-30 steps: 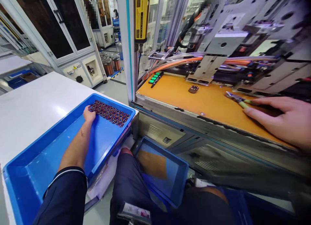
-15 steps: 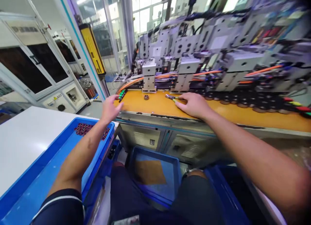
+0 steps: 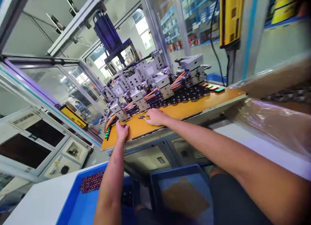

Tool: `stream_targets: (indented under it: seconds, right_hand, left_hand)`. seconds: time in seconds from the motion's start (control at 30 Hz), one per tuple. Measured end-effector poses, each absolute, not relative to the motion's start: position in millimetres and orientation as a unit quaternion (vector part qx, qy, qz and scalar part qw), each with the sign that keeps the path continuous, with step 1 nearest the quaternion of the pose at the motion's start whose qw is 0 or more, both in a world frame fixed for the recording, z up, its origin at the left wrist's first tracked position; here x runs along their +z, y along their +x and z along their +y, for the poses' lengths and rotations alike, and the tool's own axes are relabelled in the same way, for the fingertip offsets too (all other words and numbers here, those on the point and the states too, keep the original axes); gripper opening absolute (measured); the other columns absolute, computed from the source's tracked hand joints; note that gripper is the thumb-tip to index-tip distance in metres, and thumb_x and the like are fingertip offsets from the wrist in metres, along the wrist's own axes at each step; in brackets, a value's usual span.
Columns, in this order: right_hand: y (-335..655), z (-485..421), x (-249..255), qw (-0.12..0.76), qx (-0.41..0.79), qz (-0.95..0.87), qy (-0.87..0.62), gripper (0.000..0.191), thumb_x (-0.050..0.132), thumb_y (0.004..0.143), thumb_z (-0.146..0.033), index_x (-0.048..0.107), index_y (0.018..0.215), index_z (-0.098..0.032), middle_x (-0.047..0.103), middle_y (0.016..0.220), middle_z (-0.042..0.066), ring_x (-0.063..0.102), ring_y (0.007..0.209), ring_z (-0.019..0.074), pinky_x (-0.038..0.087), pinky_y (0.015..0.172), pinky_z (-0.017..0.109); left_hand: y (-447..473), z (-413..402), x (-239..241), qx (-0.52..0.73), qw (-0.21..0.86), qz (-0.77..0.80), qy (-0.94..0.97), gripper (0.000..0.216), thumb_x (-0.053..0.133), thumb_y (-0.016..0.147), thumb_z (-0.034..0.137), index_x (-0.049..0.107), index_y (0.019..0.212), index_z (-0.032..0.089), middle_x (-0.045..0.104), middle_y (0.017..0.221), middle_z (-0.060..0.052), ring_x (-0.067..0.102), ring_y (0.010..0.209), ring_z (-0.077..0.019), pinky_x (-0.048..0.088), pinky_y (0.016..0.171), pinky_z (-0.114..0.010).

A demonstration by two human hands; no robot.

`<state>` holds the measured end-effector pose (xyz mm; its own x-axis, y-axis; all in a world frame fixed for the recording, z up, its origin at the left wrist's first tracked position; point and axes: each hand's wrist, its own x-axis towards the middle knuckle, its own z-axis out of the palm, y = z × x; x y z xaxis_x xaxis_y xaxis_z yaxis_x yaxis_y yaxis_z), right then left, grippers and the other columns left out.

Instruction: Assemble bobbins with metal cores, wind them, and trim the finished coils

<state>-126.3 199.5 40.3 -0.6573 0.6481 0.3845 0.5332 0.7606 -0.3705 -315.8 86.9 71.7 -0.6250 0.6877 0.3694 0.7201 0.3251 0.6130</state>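
Observation:
My left hand [image 3: 121,130] rests on the orange worktop [image 3: 191,108] near its left end, fingers curled over a small dark round part whose edge just shows; a grip on it is unclear. My right hand [image 3: 155,117] lies palm down on the worktop a little to the right. Its fingers sit on a pair of small cutters [image 3: 142,117] with pale green handles. Just behind both hands stands a row of grey machine heads [image 3: 148,89] with orange cables.
A blue bin [image 3: 80,205] on the white table at lower left holds a patch of small dark red parts [image 3: 91,182]. Another blue bin [image 3: 182,189] sits between my knees. Green buttons [image 3: 107,133] line the worktop's left end. Clear plastic wrap [image 3: 272,121] lies at right.
My left hand left the blue bin and reached up to the orange worktop beside the round part. My right hand stayed on the cutters. The view swung up and tilted.

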Motion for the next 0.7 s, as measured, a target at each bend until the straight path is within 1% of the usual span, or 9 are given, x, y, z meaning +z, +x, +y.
stream_targets:
  seconds: [0.1, 0.2, 0.33, 0.4, 0.43, 0.47, 0.53, 0.6, 0.7]
  right_hand:
    - [-125, 200, 42, 0.260, 0.112, -0.903, -0.324, 0.031, 0.058, 0.096, -0.038, 0.061, 0.116, -0.014, 0.062, 0.117, 0.009, 0.062, 0.103, 0.0192, 0.054, 0.091, 0.040]
    - [-119, 197, 47, 0.275, 0.099, -0.905, -0.309, 0.030, 0.059, 0.095, -0.037, 0.062, 0.113, -0.014, 0.063, 0.116, 0.008, 0.062, 0.105, 0.0195, 0.053, 0.093, 0.042]
    - [-100, 155, 54, 0.342, 0.093, -0.897, -0.265, 0.029, 0.053, 0.098, -0.027, 0.060, 0.119, -0.008, 0.061, 0.124, 0.016, 0.058, 0.116, 0.0214, 0.049, 0.101, 0.039]
    - [-81, 113, 52, 0.370, 0.105, -0.894, -0.228, 0.033, 0.048, 0.100, -0.027, 0.056, 0.126, -0.008, 0.060, 0.127, 0.017, 0.061, 0.109, 0.0197, 0.052, 0.095, 0.035]
    - [-69, 89, 49, 0.373, 0.116, -0.900, -0.196, 0.033, 0.050, 0.099, -0.030, 0.056, 0.126, -0.012, 0.062, 0.125, 0.014, 0.064, 0.102, 0.0177, 0.054, 0.090, 0.032]
    - [-57, 66, 46, 0.380, 0.126, -0.905, -0.143, 0.033, 0.055, 0.097, -0.033, 0.058, 0.125, -0.016, 0.065, 0.122, 0.010, 0.065, 0.098, 0.0161, 0.055, 0.087, 0.030]
    - [-35, 26, 39, 0.418, 0.117, -0.901, 0.000, 0.024, 0.059, 0.095, -0.029, 0.062, 0.114, -0.014, 0.069, 0.110, 0.010, 0.066, 0.097, 0.0184, 0.054, 0.086, 0.031]
    - [-21, -1, 32, 0.395, 0.128, -0.909, 0.045, 0.013, 0.054, 0.096, -0.017, 0.066, 0.099, -0.013, 0.070, 0.087, 0.007, 0.065, 0.079, 0.0162, 0.053, 0.074, 0.029]
    - [-15, -18, 25, 0.325, 0.188, -0.926, 0.034, 0.020, 0.049, 0.097, -0.014, 0.067, 0.089, -0.015, 0.062, 0.064, 0.002, 0.053, 0.055, 0.0123, 0.045, 0.056, 0.026]
  left_hand:
    - [-297, 71, 71, -0.466, -0.020, -0.766, -0.444, 0.053, 0.068, 0.084, 0.017, 0.047, 0.132, 0.013, 0.066, 0.108, -0.009, 0.068, 0.087, -0.0172, 0.057, 0.084, -0.037]
    - [-266, 33, 60, -0.555, -0.065, -0.701, -0.444, 0.070, 0.069, 0.077, 0.009, 0.037, 0.139, 0.017, 0.068, 0.110, -0.008, 0.070, 0.089, -0.0141, 0.056, 0.087, -0.031]
    - [-222, -45, 34, -0.666, -0.085, -0.560, -0.485, 0.069, 0.073, 0.076, 0.010, 0.042, 0.135, 0.023, 0.072, 0.110, -0.008, 0.070, 0.101, -0.0161, 0.056, 0.091, -0.030]
    - [-205, -83, 19, -0.673, -0.060, -0.521, -0.522, 0.068, 0.072, 0.077, 0.005, 0.044, 0.136, 0.025, 0.073, 0.112, -0.008, 0.070, 0.105, -0.0162, 0.057, 0.091, -0.029]
    - [-198, -98, 12, -0.665, -0.049, -0.516, -0.538, 0.070, 0.070, 0.077, 0.002, 0.044, 0.137, 0.026, 0.073, 0.114, -0.008, 0.069, 0.106, -0.0162, 0.057, 0.091, -0.029]
    - [-193, -111, 6, -0.656, -0.044, -0.513, -0.552, 0.073, 0.069, 0.078, -0.001, 0.043, 0.139, 0.027, 0.072, 0.116, -0.008, 0.069, 0.108, -0.0166, 0.057, 0.091, -0.029]
    - [-186, -128, -2, -0.643, -0.050, -0.507, -0.572, 0.078, 0.067, 0.077, -0.005, 0.040, 0.143, 0.027, 0.070, 0.121, -0.009, 0.068, 0.111, -0.0174, 0.058, 0.092, -0.029]
    - [-183, -136, -5, -0.641, -0.059, -0.501, -0.579, 0.081, 0.067, 0.076, -0.007, 0.039, 0.144, 0.027, 0.070, 0.122, -0.009, 0.069, 0.110, -0.0174, 0.058, 0.092, -0.028]
    - [-179, -138, -7, -0.647, -0.072, -0.496, -0.575, 0.082, 0.069, 0.074, -0.007, 0.040, 0.143, 0.027, 0.071, 0.121, -0.008, 0.071, 0.106, -0.0174, 0.060, 0.087, -0.026]
